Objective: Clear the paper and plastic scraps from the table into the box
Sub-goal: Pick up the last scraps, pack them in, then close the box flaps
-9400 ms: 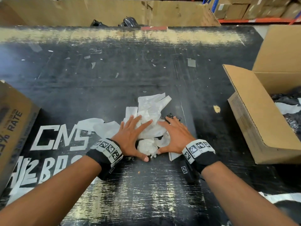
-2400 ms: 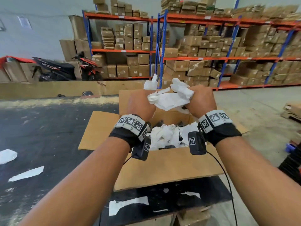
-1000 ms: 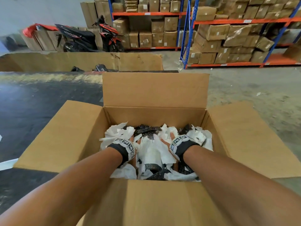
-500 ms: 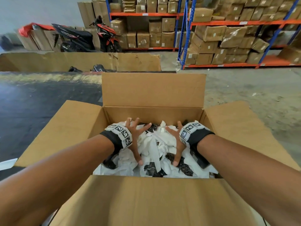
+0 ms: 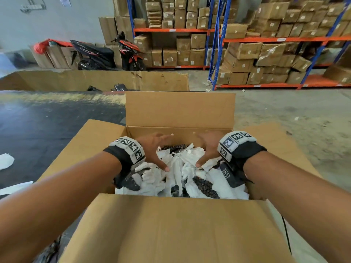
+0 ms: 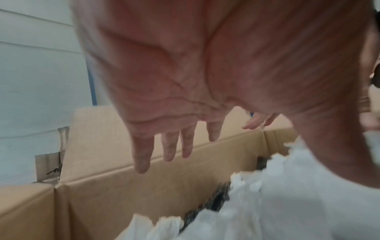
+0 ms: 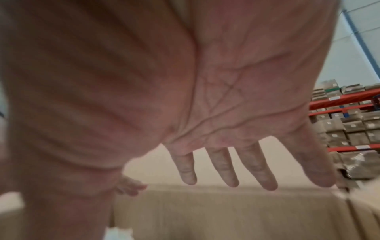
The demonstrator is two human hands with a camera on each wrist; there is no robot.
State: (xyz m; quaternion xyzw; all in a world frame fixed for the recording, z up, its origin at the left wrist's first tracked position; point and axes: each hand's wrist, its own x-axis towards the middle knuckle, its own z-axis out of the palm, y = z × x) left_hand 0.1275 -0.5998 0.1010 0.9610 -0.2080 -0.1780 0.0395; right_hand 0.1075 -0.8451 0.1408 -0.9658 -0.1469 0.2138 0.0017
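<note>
- Scraps first: the crumpled white paper and dark plastic scraps (image 5: 178, 173) are piled inside the open brown cardboard box (image 5: 180, 230), filling most of the floor of it. The left wrist view shows the same white heap (image 6: 287, 203) against the box's inner wall.
- Left hand (image 5: 152, 149) hovers over the pile with fingers (image 6: 141, 155) spread and straight, gripping nothing. Right hand (image 5: 207, 147) is the same: fingers (image 7: 226, 167) fanned out, palm down, empty.
- So I'd say this is the let-go end of a dump. To do it well, lift both hands straight up so nothing clings and trails out over the rim.
- Worth a quick flat-palm press on the heap if it's puffing up, otherwise later loads could spill.
- Not done yet, I reckon: a couple of loose white paper pieces (image 5: 6, 161) lie on the black tabletop (image 5: 47, 126) left of the box, so head there next.
</note>
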